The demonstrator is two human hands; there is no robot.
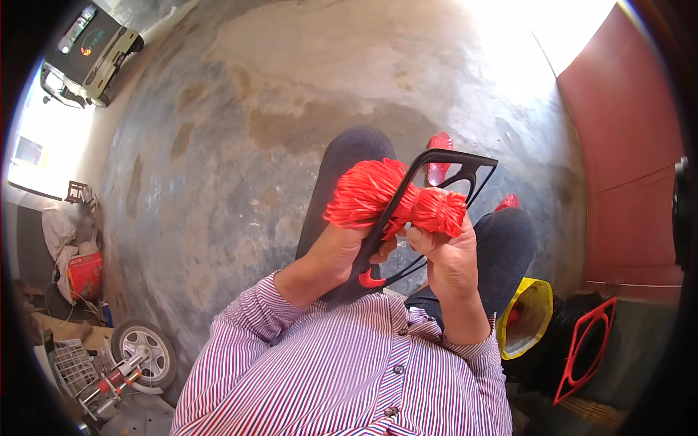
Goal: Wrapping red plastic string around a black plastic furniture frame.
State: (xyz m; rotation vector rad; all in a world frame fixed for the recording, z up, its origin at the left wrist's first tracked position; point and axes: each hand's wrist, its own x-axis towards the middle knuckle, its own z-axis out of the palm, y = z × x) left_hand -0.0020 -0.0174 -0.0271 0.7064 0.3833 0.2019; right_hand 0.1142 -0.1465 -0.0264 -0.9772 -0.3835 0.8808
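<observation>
A thick bundle of bright red plastic cord (366, 195) lies across my lap, pinched in at its middle and bound near its right end. A slim black frame (465, 158) with a red tip at its lower end crosses over the bundle. My left hand (342, 251) is closed under the bundle's left part and the frame's bar; most of its fingers are hidden. My right hand (445, 251) is closed round the bundle's bound right end, thumb toward the middle. The two hands nearly meet below the cord.
A yellow-rimmed bag (534, 320) stands by my right leg, with a red frame (587, 349) and black material beside it. A wheel (145, 354) and metal parts sit at lower left. Farther off are a red bag (85, 275), a small vehicle (91, 54) and a red door (625, 152).
</observation>
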